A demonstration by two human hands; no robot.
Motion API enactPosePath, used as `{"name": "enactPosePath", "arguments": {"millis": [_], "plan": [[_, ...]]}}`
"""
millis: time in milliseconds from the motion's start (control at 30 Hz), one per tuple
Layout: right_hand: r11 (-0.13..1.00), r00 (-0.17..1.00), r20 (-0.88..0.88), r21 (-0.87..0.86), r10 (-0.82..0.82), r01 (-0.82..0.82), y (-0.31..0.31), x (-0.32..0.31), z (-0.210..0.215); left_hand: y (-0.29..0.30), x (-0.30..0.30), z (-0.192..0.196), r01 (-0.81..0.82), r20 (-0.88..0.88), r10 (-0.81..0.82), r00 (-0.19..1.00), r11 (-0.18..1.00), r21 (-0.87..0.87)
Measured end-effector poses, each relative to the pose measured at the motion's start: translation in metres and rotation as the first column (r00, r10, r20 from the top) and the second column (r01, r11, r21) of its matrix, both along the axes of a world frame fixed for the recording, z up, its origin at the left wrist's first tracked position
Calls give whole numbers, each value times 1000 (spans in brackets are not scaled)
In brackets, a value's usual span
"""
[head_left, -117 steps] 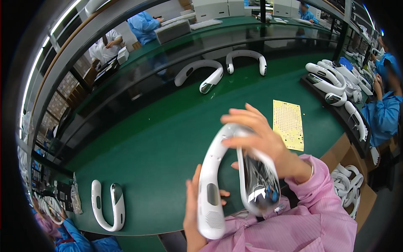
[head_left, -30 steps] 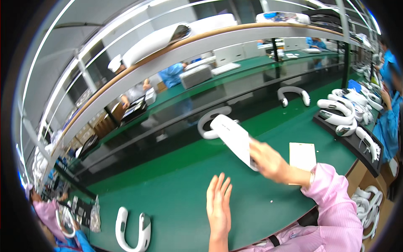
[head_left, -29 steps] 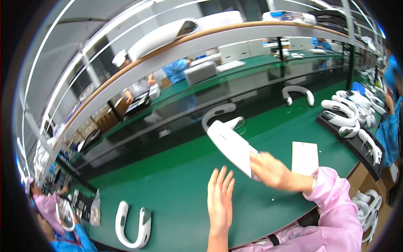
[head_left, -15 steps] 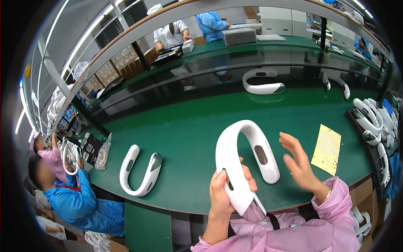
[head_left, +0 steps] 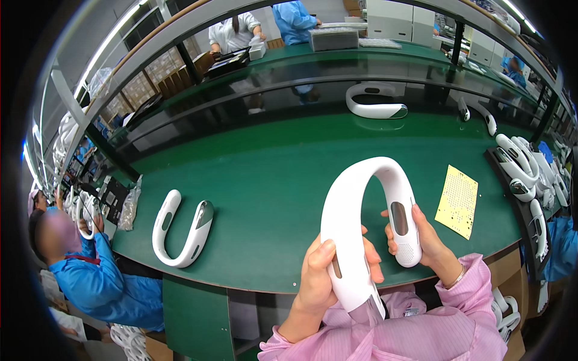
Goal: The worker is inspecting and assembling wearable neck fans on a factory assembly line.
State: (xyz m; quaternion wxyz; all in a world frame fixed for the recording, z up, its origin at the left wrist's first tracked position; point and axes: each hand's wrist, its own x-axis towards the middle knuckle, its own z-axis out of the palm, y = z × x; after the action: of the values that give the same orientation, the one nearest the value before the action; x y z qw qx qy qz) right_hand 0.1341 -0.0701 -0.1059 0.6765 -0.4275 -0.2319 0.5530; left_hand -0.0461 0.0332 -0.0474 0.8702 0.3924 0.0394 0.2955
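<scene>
A white U-shaped neck fan (head_left: 352, 198) is held up before me, its curve facing away and both ends toward me. Around its left arm my left hand (head_left: 319, 271) is closed, thumb on the outer side near a dark oval opening. My right hand (head_left: 426, 240) grips the right arm beside a dark oval window, above an end dotted with small holes. The left end has a shiny, see-through tip pointing down to my lap. To the left, another white neck fan (head_left: 182, 231) lies on the green table (head_left: 265, 210).
A yellow perforated sheet (head_left: 457, 201) lies right of my right hand. More neck fans rest at the far side (head_left: 376, 108) and far right (head_left: 481, 114). A black tray (head_left: 512, 204) of white parts stands at the right edge. A person in blue (head_left: 102, 283) works at left.
My right hand has come in from the right and taken hold of the neck fan's right arm. The fan has shifted slightly right; the whole view has also shifted.
</scene>
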Motion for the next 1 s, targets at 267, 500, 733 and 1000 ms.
{"name": "enactPosePath", "arguments": {"millis": [267, 500, 733, 1000], "plan": [[999, 998, -61, -34, 14, -16, 1, -8, -1, 0, -7, 5, 29, 19, -28, 999, 999, -14], [997, 997, 33, -51, -65, 66, 2, -16, -4, 1, -12, -6, 67, 32, -64, 997, 990, -128], [999, 1000, -10, -45, 15, -16, 7, -12, -8, -7, -12, 6, -27, -59, 23, 998, 997, -66], [993, 1000, 14, -120, 9, -7, 7, -2, -20, -17, 13, 20, -90, -159, 96, 983, 995, 48]]}}
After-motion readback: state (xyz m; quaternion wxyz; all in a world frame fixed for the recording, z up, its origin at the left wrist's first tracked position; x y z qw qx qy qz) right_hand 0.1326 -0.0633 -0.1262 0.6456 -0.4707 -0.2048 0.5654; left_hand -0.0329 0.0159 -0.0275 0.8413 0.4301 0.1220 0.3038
